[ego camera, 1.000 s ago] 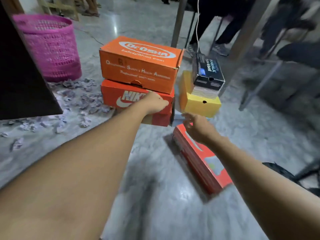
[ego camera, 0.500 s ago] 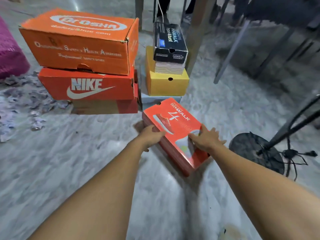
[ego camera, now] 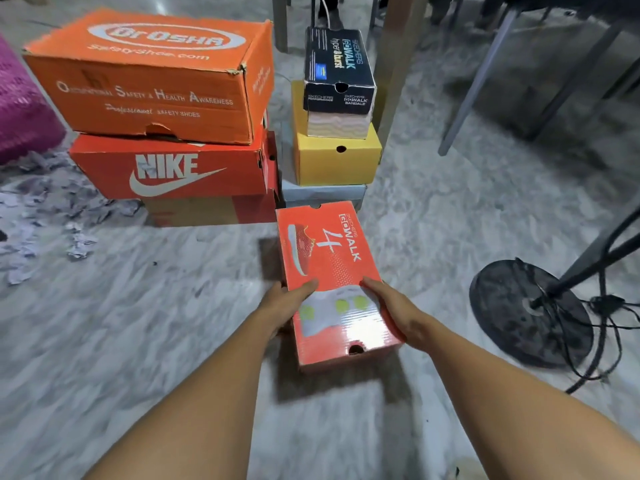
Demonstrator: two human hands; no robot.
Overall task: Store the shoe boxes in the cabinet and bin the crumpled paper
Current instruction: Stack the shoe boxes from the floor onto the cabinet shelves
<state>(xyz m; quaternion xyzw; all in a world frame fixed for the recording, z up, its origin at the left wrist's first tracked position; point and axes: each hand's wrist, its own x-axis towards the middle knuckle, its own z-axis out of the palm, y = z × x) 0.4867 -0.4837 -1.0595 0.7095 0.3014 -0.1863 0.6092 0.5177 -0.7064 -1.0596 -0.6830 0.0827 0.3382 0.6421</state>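
Both hands clamp the near end of the red glossy cardboard Skechers shoe box (ego camera: 332,282) lying on the grey marbled floor (ego camera: 138,341).

The left hand (ego camera: 284,306) presses its left long side and the right hand (ego camera: 398,313) its right long side, thumbs over the lid, equally near. The box's long axis runs straight away from the person, so the grip straddles its width. Its far end almost meets the pale grey box (ego camera: 322,194) under the yellow cardboard box (ego camera: 336,161); crumpled paper scraps (ego camera: 52,209) lie far to its left.
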